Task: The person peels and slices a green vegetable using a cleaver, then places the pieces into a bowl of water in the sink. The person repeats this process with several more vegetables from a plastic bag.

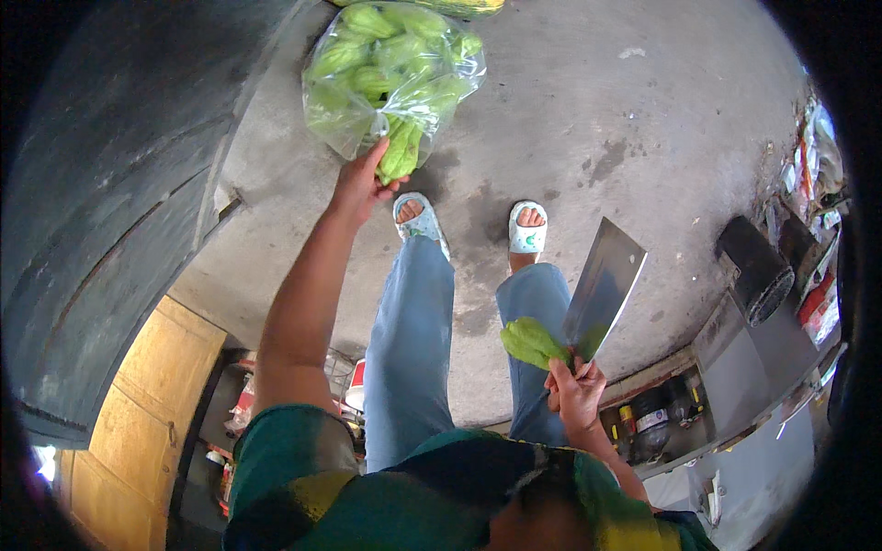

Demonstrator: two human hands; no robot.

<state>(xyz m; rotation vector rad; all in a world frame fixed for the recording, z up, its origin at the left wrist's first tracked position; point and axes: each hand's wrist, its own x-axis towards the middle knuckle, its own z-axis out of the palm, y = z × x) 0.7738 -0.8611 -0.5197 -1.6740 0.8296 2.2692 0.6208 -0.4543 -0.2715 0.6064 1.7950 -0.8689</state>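
My left hand grips a pale green chayote beside the knotted neck of a clear plastic bag. Several more chayotes show through the bag, which lies on the floor in front of my left foot. Above my right thigh, my right hand holds a cleaver with its broad blade pointing up and away from me. The same hand also holds a second chayote against the base of the blade. The cleaver's handle is mostly hidden by my fingers.
Beyond the bag lies part of a green and yellow gourd or melon. A low shelf with bottles stands at the right, near a black cylinder and plastic litter. A dark wall and a wooden door are at the left.
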